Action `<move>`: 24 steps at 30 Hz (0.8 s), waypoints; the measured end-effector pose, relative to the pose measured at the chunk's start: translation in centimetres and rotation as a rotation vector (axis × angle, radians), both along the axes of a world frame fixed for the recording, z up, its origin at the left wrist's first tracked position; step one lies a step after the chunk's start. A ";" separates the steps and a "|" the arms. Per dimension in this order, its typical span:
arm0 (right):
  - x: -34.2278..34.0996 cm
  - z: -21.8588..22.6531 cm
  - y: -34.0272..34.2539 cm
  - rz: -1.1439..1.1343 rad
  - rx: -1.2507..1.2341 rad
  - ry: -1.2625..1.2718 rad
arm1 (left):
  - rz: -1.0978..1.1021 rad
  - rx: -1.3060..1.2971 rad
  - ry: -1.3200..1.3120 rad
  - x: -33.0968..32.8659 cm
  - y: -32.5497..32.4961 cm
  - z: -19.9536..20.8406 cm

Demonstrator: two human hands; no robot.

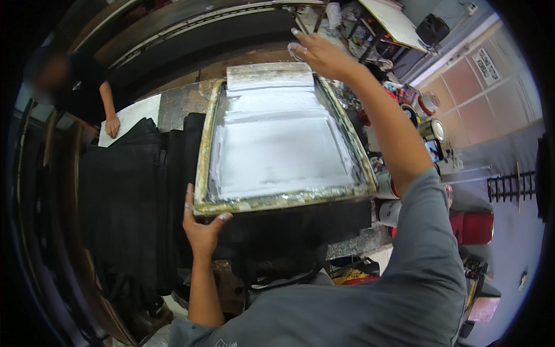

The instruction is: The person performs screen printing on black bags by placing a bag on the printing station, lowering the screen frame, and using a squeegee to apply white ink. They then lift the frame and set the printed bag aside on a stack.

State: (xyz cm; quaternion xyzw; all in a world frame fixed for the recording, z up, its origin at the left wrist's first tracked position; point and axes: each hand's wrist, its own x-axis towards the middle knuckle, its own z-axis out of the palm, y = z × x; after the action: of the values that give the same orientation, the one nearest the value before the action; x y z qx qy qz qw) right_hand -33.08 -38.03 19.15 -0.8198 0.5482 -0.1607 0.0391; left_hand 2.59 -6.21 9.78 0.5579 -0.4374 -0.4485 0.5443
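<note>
A screen-printing frame (200,168) with worn, ink-stained edges lies in front of me, its mesh spread with white ink (283,153). At the near left corner my left hand (202,231) grips the frame, thumb along the front edge and fingers up the left side. A wide squeegee (269,76), smeared with white, rests across the far end of the frame. My right hand (321,55) is raised beyond the far right corner, apart from the squeegee, with its fingers spread and ink on the tips. Black fabric (289,225) shows under the frame's near edge.
Black cloth pieces (124,196) are piled left of the frame. Another person (87,87) at the far left has a hand on a white sheet (144,110). Paint tins and tubs (430,130) crowd the right side. A red container (474,226) stands farther right.
</note>
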 end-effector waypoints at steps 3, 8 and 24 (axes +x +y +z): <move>-1.3 6.8 9.2 0.094 -0.197 -0.202 | 0.083 -0.068 -0.011 -0.1 -0.8 2.0; -5.8 13.3 23.2 0.001 -0.243 -0.522 | 0.140 -0.160 -0.039 -1.3 -3.4 5.1; -5.2 0.4 37.3 -0.471 -0.410 -0.956 | 0.054 -0.389 0.271 -1.8 -9.8 11.3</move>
State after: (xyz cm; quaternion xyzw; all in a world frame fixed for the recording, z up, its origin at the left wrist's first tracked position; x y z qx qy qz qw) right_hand -38.32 -0.69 19.55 -0.5024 0.5951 -0.6214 0.0861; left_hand 0.76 -16.04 21.10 0.3889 -0.4234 -0.4119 0.7070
